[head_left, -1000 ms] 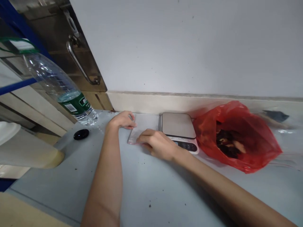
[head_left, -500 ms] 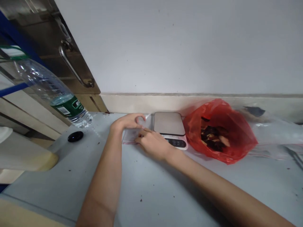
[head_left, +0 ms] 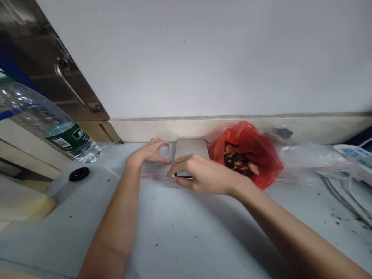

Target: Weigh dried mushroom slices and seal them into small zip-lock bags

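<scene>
A small clear zip bag point(head_left: 155, 169) with a red seal line lies flat on the grey table point(head_left: 186, 232), just left of a small kitchen scale point(head_left: 192, 149). My left hand point(head_left: 148, 153) rests on the bag's far edge, fingers curled and pressing it down. My right hand point(head_left: 200, 174) pinches the bag's near right edge with thumb and fingers, covering the scale's front panel.
A red plastic bag point(head_left: 247, 155) holding dark dried pieces sits right of the scale. More clear bags point(head_left: 308, 162) and a power strip point(head_left: 353, 153) lie at the right. A tilted water bottle point(head_left: 49, 122) and a black cap point(head_left: 79, 174) stand at the left.
My view has swung to the right, so everything sits further left. My right hand has slid right along the bag's seal edge, in front of the scale; my left hand stays on the bag.
</scene>
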`<act>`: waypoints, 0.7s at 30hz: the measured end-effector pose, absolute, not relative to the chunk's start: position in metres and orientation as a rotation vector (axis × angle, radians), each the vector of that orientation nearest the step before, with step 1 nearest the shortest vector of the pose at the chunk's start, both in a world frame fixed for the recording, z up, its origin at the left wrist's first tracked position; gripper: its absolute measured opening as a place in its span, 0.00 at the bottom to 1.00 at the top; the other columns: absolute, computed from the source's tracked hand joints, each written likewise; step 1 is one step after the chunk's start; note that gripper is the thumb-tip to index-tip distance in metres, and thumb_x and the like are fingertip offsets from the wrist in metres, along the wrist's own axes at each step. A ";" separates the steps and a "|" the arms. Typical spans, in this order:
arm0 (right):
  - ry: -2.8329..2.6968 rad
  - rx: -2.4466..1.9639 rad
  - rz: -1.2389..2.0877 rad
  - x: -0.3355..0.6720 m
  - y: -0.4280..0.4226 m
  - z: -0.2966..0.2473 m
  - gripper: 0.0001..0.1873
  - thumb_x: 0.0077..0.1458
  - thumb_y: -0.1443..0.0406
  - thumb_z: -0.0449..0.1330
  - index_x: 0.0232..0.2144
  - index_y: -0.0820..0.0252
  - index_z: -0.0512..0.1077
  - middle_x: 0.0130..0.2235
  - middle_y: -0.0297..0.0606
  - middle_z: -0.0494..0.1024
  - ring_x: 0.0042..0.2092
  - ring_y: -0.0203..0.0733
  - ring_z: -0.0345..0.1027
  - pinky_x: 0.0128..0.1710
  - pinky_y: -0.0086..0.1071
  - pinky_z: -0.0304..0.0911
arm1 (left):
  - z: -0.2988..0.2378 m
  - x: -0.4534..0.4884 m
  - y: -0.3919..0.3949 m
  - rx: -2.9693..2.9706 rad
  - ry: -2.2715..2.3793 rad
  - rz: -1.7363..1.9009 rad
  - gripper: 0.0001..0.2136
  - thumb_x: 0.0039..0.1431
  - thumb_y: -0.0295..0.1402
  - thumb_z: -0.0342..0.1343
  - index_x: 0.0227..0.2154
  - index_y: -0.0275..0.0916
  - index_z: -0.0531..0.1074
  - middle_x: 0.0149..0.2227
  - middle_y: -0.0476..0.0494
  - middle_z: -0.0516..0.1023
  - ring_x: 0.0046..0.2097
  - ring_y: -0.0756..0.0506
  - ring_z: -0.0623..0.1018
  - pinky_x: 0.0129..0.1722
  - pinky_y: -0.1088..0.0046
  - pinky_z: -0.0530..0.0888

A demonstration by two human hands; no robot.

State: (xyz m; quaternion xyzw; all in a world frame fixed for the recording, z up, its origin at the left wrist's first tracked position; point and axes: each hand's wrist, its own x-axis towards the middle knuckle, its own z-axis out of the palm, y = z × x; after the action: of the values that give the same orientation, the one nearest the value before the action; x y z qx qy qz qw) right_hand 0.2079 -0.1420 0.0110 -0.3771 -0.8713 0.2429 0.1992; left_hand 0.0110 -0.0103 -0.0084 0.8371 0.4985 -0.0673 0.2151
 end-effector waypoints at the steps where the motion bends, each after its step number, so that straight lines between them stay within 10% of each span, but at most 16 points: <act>1: -2.428 -1.086 0.668 0.218 -0.145 0.019 0.11 0.63 0.71 0.60 0.41 0.57 0.82 0.43 0.39 0.86 0.43 0.43 0.77 0.42 0.35 0.67 | -0.008 0.012 -0.011 2.321 1.393 -0.195 0.40 0.50 0.54 0.63 0.66 0.48 0.65 0.64 0.36 0.66 0.61 0.33 0.74 0.61 0.59 0.71; 11: -2.249 -1.447 0.501 0.295 -0.169 0.071 0.17 0.65 0.59 0.56 0.43 0.57 0.83 0.43 0.39 0.86 0.42 0.43 0.79 0.42 0.35 0.69 | 0.013 0.020 -0.014 2.345 1.402 -0.334 0.48 0.46 0.59 0.59 0.70 0.43 0.60 0.71 0.34 0.62 0.68 0.31 0.68 0.67 0.58 0.65; 21: -2.026 -1.792 0.329 0.346 -0.176 0.080 0.13 0.58 0.60 0.59 0.38 0.54 0.83 0.38 0.35 0.86 0.37 0.44 0.78 0.37 0.35 0.71 | 0.060 0.088 -0.066 2.612 0.983 0.348 0.16 0.63 0.44 0.53 0.47 0.43 0.79 0.45 0.43 0.84 0.42 0.41 0.81 0.44 0.67 0.76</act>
State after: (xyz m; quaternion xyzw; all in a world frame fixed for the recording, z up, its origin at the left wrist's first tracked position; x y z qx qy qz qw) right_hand 0.3456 -0.1762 0.0797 -0.6435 -0.7274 0.1182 0.2069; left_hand 0.0880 -0.0658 0.0600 0.9162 0.3449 0.1222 0.1636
